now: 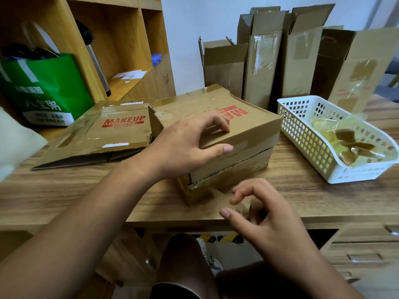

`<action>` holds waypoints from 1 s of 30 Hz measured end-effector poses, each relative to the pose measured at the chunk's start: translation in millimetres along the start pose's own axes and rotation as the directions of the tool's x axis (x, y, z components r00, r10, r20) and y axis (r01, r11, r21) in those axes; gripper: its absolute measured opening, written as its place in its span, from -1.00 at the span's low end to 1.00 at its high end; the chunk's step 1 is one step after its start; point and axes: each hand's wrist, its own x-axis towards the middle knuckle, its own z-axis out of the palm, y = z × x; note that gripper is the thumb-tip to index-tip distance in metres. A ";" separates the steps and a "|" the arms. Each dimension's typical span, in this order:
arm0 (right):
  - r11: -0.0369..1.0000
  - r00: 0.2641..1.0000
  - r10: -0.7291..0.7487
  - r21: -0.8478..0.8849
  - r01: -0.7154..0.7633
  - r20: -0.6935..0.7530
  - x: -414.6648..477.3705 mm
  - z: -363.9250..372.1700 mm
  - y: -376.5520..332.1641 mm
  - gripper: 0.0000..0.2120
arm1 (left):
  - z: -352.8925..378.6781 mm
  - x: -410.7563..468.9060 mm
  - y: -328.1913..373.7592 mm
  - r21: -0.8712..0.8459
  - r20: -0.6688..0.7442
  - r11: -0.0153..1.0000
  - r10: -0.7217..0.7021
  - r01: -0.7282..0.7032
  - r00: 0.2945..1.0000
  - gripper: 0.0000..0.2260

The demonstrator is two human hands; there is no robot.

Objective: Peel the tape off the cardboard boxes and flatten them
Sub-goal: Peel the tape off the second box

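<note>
Box (254,126) dented, tape-shiny (red lettering); left hand (183,145) grips it; right hand (265,216) curled, hold unclear.

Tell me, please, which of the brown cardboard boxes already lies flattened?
The brown cardboard box at the far left, beside the left hand, lies flat; the others stand upright or keep their shape.

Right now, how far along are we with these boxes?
Done: one flat box lies on the left, and peeled tape is in the basket. In hand: the left hand holds the middle box; the right hand is at its taped front, blurred. Left: the upright boxes behind, tape still on.
</note>
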 end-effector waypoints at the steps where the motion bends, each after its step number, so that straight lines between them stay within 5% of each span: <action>1: 0.999 0.999 0.039 0.014 -0.039 -0.017 1.4 -0.7 2.0 -0.81 | -3.6 -0.6 -1.5 -0.019 0.017 1.000 0.012 -0.012 1.000 -0.60; 8: 0.958 0.982 0.172 0.244 -0.148 -0.082 9.5 -4.7 10.6 -0.77 | -24.2 -10.2 -7.0 0.024 0.191 0.999 0.043 -0.048 0.981 -0.53; 13: 0.940 0.982 0.183 0.300 -0.160 -0.052 7.6 -3.8 8.0 -0.78 | -17.0 -7.9 -3.5 0.122 0.176 0.991 0.031 -0.053 0.984 -0.48; 30: 0.971 0.994 0.111 0.210 -0.112 0.018 -19.2 5.4 -5.2 -0.61 | 4.4 2.9 25.4 0.211 0.089 0.977 -0.046 0.026 0.995 -0.26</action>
